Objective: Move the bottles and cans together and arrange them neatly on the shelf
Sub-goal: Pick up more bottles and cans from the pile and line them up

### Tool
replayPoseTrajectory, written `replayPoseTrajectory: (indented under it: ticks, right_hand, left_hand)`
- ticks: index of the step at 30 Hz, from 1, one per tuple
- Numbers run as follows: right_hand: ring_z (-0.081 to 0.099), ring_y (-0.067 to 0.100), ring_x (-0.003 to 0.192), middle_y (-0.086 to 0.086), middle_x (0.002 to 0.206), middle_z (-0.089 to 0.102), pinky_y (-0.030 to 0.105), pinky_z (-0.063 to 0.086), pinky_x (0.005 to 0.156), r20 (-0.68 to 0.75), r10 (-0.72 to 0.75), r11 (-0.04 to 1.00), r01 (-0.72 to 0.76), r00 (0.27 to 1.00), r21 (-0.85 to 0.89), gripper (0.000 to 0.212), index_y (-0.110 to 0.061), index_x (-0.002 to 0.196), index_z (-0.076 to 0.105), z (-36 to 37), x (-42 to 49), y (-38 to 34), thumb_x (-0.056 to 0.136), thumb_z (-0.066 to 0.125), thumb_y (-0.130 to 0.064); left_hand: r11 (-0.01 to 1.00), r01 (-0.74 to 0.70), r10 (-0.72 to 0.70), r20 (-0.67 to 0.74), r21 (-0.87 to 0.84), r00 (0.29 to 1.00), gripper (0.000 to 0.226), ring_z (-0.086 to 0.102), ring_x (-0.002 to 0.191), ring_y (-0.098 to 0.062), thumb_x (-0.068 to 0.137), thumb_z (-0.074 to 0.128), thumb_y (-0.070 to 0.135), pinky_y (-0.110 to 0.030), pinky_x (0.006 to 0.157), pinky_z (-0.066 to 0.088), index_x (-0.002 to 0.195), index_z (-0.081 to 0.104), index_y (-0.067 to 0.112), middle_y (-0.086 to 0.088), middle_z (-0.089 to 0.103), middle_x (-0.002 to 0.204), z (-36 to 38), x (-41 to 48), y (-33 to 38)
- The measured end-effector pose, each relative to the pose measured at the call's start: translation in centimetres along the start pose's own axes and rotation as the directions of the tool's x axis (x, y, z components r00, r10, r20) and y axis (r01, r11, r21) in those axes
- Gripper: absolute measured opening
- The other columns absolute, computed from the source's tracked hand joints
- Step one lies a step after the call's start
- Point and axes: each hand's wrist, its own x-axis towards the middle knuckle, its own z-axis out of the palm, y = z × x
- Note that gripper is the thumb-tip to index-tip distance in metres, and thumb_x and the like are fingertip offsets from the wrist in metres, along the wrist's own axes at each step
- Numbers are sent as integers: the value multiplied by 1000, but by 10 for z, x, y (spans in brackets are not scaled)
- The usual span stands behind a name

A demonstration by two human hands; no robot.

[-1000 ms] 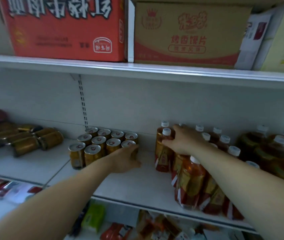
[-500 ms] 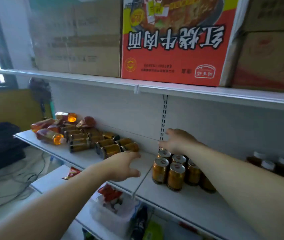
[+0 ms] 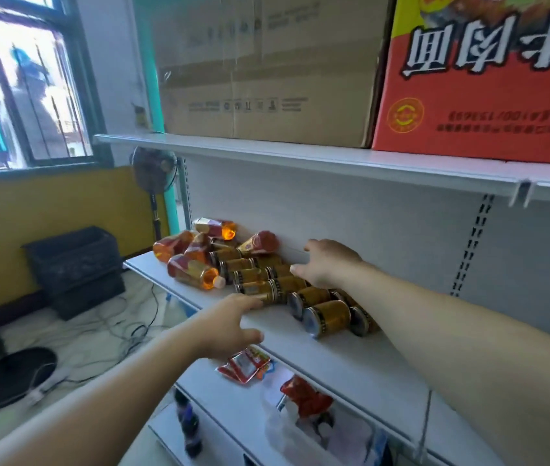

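Observation:
Several gold cans [image 3: 325, 316] lie on their sides in a heap on the white shelf [image 3: 334, 351]. Behind them at the shelf's left end lie several amber tea bottles [image 3: 196, 272] with red labels, also tipped over. My right hand [image 3: 329, 264] reaches over the back of the can heap, fingers loosely bent, near the rear panel; I cannot see it holding anything. My left hand [image 3: 229, 326] hovers at the shelf's front edge, fingers spread, fingertips close to a lying can [image 3: 256, 290].
Cardboard boxes [image 3: 266, 72] and a red noodle carton [image 3: 481, 79] sit on the shelf above. Red snack packets [image 3: 246, 364] lie on the lower shelf. To the left are a standing fan [image 3: 154, 169], a black crate [image 3: 75, 260], floor cables and a window.
The view has swung left from the upright cans and bottles to the toppled heap at the shelf's left end. Both hands left the upright rows and now reach toward the lying cans.

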Motion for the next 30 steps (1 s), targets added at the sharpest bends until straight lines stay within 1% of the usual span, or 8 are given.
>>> replayPoseTrajectory:
  ticks: [6, 9, 17, 19, 22, 24, 27, 30]
  right_hand:
    - [55, 23, 104, 4, 126, 58, 33, 45, 75, -27, -73, 997, 74, 997, 37, 57, -21, 132, 48, 31, 93, -35, 86, 57, -55]
    - [55, 23, 101, 5, 124, 58, 35, 49, 80, -17, -97, 993, 98, 995, 65, 57, -20, 130, 48, 44, 146, -47, 86, 58, -56]
    - [56, 28, 111, 8, 131, 56, 39, 49, 86, 34, -153, 986, 151, 988, 69, 64, -19, 136, 46, 75, 262, -83, 85, 57, -55]
    - [56, 27, 109, 8, 129, 56, 39, 49, 86, 44, -148, 987, 145, 988, 64, 63, -20, 136, 46, 83, 283, -91, 85, 57, -55]
    - [56, 28, 108, 8, 127, 57, 39, 49, 85, 55, -133, 989, 129, 990, 66, 60, -20, 134, 47, 95, 312, -106, 85, 57, -54]
    - [56, 26, 102, 7, 122, 59, 38, 50, 82, 65, -117, 992, 113, 991, 59, 55, -21, 129, 49, 105, 330, -116, 85, 56, -54]
    - [56, 26, 99, 6, 118, 59, 37, 49, 78, 57, -55, 998, 52, 997, 43, 53, -21, 124, 49, 124, 358, -132, 84, 58, -53]
    - [52, 28, 112, 8, 128, 54, 38, 46, 85, 26, 6, 1000, -7, 1000, 31, 58, -20, 130, 47, 143, 388, -154, 83, 58, -52]
  left_hand:
    - [996, 90, -90, 6, 1, 996, 68, 46, 124, -18, 83, 63, 45, -30, 99, 38, 143, 33, 30, 3, 34, 149, -10, 54, -64]
    - [991, 136, -136, 0, 21, 991, 66, 44, 125, -18, 83, 63, 45, -30, 99, 38, 142, 36, 31, 3, 39, 145, -22, 90, -96]
    - [964, 262, -262, -20, 42, 965, 64, 44, 123, -19, 82, 67, 44, -34, 101, 41, 138, 41, 30, 3, 40, 142, -52, 168, -184]
    - [963, 258, -258, -18, 79, 966, 62, 49, 118, -18, 82, 67, 43, -32, 97, 43, 138, 43, 29, 2, 42, 141, -59, 187, -208]
    - [955, 294, -291, -61, 46, 955, 60, 52, 112, -17, 83, 67, 41, -22, 85, 46, 137, 45, 28, 1, 44, 141, -71, 219, -249]
    - [957, 289, -287, -78, 19, 955, 55, 55, 99, -13, 81, 68, 42, -17, 74, 47, 132, 50, 28, 0, 48, 137, -80, 241, -278]
    - [975, 216, -212, -76, 45, 974, 45, 52, 95, -14, 80, 66, 46, -27, 80, 46, 121, 57, 28, 0, 56, 122, -88, 279, -325]
    - [967, 211, -203, -71, 143, 977, 50, 53, 103, -22, 84, 60, 49, -31, 81, 45, 127, 49, 25, -6, 56, 123, -91, 319, -370]
